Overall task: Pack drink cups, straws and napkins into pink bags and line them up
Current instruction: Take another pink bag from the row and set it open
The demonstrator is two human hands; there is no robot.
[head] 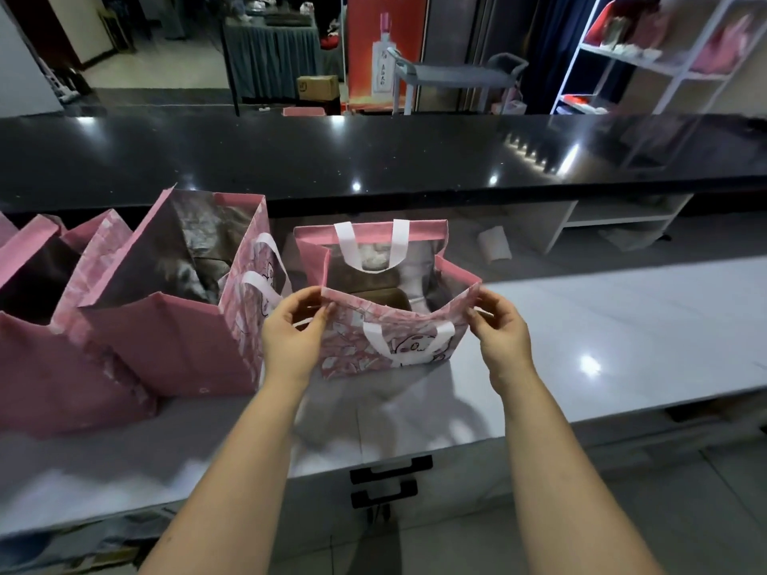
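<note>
Here the small pink bag (386, 346) stands upright on the white desk (602, 325), just beside the larger pink bags (174, 342) lined up on its left. The left hand (290, 329) pinches the near rim at one corner and the right hand (498, 325) pinches the other, fingers (319, 315) curled onto the fabric. The near wall sags between the two grips, so an uneven pull could tip the light bag forward or fold its mouth shut. What lies inside is too blurred to name. Its mouth faces up, its printed face is toward the person, and its long axis runs left to right along the desk edge.
</note>
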